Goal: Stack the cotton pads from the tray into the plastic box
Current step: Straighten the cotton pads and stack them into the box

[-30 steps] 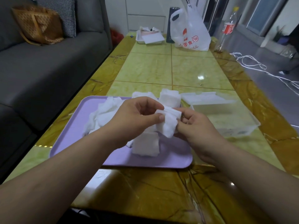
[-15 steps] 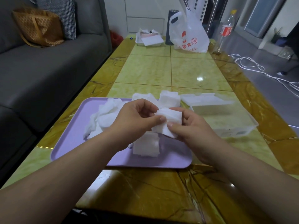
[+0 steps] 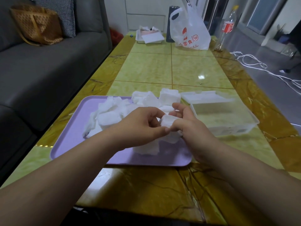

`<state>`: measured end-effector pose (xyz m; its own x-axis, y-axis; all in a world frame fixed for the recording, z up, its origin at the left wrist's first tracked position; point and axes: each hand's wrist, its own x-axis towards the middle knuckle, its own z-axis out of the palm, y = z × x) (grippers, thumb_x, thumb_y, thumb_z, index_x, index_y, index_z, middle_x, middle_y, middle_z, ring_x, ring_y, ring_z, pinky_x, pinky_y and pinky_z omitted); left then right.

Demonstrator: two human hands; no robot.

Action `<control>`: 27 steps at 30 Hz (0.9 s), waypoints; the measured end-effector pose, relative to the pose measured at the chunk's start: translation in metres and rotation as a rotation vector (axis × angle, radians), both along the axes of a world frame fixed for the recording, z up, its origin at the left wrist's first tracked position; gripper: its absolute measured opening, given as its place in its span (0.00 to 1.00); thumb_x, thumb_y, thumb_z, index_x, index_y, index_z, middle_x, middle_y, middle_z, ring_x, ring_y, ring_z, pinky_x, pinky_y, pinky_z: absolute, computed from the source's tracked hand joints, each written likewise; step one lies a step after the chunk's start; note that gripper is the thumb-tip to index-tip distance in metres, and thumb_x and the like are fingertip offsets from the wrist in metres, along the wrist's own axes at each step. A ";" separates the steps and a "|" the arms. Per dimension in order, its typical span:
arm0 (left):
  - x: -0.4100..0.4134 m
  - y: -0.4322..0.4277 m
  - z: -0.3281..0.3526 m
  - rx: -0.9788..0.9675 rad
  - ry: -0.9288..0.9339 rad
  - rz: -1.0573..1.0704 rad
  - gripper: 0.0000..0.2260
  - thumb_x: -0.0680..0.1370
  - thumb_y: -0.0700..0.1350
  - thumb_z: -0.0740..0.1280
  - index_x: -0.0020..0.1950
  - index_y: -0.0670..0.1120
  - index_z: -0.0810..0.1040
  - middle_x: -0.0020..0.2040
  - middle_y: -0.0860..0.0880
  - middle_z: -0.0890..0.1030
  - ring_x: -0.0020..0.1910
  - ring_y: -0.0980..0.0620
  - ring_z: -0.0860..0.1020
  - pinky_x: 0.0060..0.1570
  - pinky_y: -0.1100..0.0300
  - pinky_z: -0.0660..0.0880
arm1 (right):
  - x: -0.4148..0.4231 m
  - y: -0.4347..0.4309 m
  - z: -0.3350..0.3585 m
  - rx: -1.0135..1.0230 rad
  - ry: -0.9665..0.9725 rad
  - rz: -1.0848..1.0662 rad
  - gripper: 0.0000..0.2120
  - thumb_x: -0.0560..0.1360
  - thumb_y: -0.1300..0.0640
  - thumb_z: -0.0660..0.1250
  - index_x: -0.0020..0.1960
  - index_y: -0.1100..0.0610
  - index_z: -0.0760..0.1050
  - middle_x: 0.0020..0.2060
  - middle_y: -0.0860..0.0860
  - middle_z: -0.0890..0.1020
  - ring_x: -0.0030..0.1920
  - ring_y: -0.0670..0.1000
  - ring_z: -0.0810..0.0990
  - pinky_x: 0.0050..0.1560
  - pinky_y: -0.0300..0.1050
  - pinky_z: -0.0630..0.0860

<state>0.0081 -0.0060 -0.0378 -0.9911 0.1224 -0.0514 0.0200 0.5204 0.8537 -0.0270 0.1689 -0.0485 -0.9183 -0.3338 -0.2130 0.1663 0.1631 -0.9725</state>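
Note:
A lilac tray (image 3: 68, 144) lies on the table in front of me with several loose white cotton pads (image 3: 112, 111) heaped on its far half. Above the tray's right part, my left hand (image 3: 138, 126) and my right hand (image 3: 190, 128) together pinch a small bundle of cotton pads (image 3: 167, 122) between thumbs and fingers. More pads (image 3: 146, 149) lie under my hands. The clear plastic box (image 3: 244, 126) stands open to the right of the tray, its lid (image 3: 206, 97) lying behind it. The box looks empty.
A grey sofa (image 3: 48, 62) with a brown bag (image 3: 37, 25) runs along the table's left side. At the table's far end stand a white tray of papers (image 3: 149, 37), a white plastic bag (image 3: 190, 31) and a bottle (image 3: 228, 25). White cables (image 3: 260, 66) lie on the floor at right.
The bundle of pads has been pressed smaller and more compact between both hands. The hands have stayed above the tray's right part.

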 end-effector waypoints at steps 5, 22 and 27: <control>-0.003 0.003 -0.002 -0.121 0.100 0.055 0.03 0.78 0.47 0.72 0.52 0.51 0.82 0.37 0.51 0.82 0.33 0.55 0.77 0.35 0.60 0.73 | 0.005 -0.001 -0.002 -0.002 0.060 0.059 0.40 0.59 0.61 0.65 0.71 0.46 0.69 0.61 0.50 0.76 0.58 0.52 0.80 0.55 0.45 0.78; 0.012 -0.031 -0.010 -0.512 0.020 -0.044 0.21 0.72 0.52 0.78 0.64 0.54 0.79 0.49 0.58 0.78 0.41 0.63 0.76 0.40 0.69 0.71 | -0.004 0.013 -0.022 0.493 0.506 0.088 0.15 0.77 0.57 0.71 0.62 0.48 0.75 0.53 0.42 0.80 0.51 0.44 0.78 0.46 0.28 0.69; 0.007 -0.030 -0.005 -0.572 0.028 0.006 0.22 0.67 0.56 0.79 0.59 0.55 0.80 0.43 0.58 0.77 0.39 0.63 0.74 0.37 0.63 0.69 | -0.003 0.014 -0.019 0.470 0.482 0.076 0.17 0.76 0.57 0.72 0.63 0.48 0.76 0.55 0.42 0.81 0.53 0.45 0.79 0.55 0.38 0.73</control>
